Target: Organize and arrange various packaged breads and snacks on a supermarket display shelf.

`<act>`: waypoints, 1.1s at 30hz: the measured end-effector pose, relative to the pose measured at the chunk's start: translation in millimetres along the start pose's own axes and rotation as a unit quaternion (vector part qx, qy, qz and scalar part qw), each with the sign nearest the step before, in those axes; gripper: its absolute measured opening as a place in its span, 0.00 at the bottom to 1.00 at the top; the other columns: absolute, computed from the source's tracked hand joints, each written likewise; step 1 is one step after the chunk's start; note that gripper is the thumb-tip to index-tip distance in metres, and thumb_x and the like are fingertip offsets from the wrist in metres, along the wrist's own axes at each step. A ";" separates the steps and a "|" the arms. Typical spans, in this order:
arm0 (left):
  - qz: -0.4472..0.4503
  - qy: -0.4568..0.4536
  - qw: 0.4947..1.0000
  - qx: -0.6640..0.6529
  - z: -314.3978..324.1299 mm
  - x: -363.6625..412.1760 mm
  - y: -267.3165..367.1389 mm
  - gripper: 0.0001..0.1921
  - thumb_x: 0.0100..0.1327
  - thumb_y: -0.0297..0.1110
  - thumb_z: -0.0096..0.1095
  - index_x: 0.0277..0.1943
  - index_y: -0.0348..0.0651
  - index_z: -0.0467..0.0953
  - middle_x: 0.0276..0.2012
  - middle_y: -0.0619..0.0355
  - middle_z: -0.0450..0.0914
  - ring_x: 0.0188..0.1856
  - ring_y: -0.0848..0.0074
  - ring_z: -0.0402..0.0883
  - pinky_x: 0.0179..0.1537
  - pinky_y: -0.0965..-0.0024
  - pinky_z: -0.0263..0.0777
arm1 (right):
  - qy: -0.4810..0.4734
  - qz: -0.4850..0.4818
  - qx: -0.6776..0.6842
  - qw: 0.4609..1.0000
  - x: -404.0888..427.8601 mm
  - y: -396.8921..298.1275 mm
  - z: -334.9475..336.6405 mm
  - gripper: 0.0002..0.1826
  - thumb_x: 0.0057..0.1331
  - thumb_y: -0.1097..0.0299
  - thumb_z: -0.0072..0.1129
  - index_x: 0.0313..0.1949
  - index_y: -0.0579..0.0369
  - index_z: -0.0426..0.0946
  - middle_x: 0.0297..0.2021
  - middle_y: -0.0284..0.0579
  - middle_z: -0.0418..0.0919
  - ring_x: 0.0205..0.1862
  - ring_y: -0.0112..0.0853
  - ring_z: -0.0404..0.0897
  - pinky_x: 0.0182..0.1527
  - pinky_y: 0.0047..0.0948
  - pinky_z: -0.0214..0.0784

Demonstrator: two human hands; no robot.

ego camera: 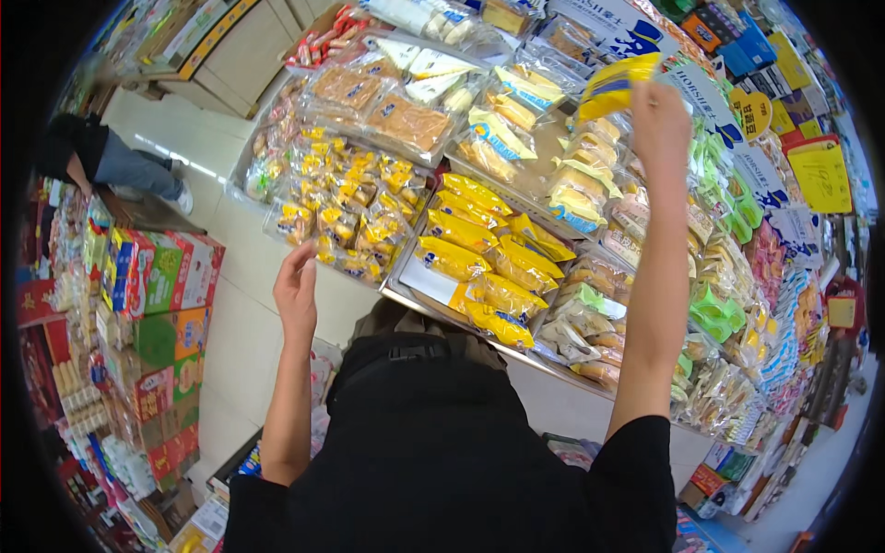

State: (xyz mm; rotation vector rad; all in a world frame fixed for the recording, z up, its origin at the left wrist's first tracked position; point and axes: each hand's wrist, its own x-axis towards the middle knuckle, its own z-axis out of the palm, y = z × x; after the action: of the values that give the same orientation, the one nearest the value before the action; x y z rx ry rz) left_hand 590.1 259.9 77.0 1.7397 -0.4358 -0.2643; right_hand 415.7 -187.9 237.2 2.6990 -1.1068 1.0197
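My right hand [660,121] grips a yellow-wrapped snack pack [614,86] by its end, held up over the far part of the display. Below that hand lie packs of sliced bread or cake in pale yellow and blue wrappers [584,180]. My left hand [297,287] is raised with nothing in it, fingers slightly bent, near the display's left front edge. Small yellow-topped pastry packs [366,207] are the goods closest to it. Straight in front of me, a tray holds several yellow packs [460,259] in rows, with part of its white bottom [422,276] showing.
Flat brown cakes [408,121] in clear film sit at the back left. Green-trayed packs [715,311] and printed cards [702,100] line the right side. Stacked cartons [166,273] stand across the tiled aisle [235,297] on the left, where another person [114,159] is.
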 end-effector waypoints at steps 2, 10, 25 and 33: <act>-0.031 -0.082 0.995 -0.050 23.5 0.3 20.3 0.14 0.66 0.25 0.52 0.53 0.33 0.71 0.47 0.55 0.77 0.50 0.77 0.74 0.54 0.74 0.65 | 0.012 0.022 0.172 0.985 -21.1 -4.1 -32.2 0.18 0.66 0.59 0.47 0.32 0.62 0.76 0.29 0.48 0.76 0.27 0.34 0.77 0.31 0.33 0.70; -0.389 -0.326 0.757 -0.411 110.6 -15.2 47.3 0.27 0.70 0.52 0.42 0.61 0.41 0.63 0.55 0.53 0.72 0.53 0.71 0.74 0.54 0.65 0.67 | -0.219 0.261 0.624 0.703 -195.3 -46.9 -30.5 0.17 0.70 0.62 0.44 0.45 0.64 0.72 0.42 0.44 0.75 0.36 0.27 0.79 0.37 0.29 0.79; -0.343 -0.396 0.748 -0.407 100.8 -45.5 67.4 0.23 0.70 0.44 0.46 0.61 0.39 0.62 0.55 0.54 0.71 0.56 0.72 0.72 0.53 0.63 0.70 | -0.207 0.402 0.769 0.451 -289.2 -73.8 -4.4 0.16 0.71 0.64 0.43 0.51 0.62 0.69 0.46 0.47 0.77 0.44 0.31 0.79 0.40 0.31 0.78; 0.081 -0.505 0.856 -0.067 90.3 -44.6 89.1 0.31 0.59 0.33 0.63 0.64 0.40 0.61 0.62 0.50 0.63 0.64 0.73 0.62 0.62 0.70 0.58 | -0.327 0.570 0.731 0.184 -302.8 -101.2 2.4 0.19 0.70 0.62 0.42 0.55 0.60 0.64 0.46 0.48 0.77 0.42 0.32 0.81 0.43 0.29 0.78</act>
State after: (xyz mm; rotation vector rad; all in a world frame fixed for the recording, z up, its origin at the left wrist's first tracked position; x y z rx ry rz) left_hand 500.2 183.8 142.0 1.2924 -1.2796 -1.0744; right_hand 322.7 70.8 74.8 -0.1696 0.6754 -0.1062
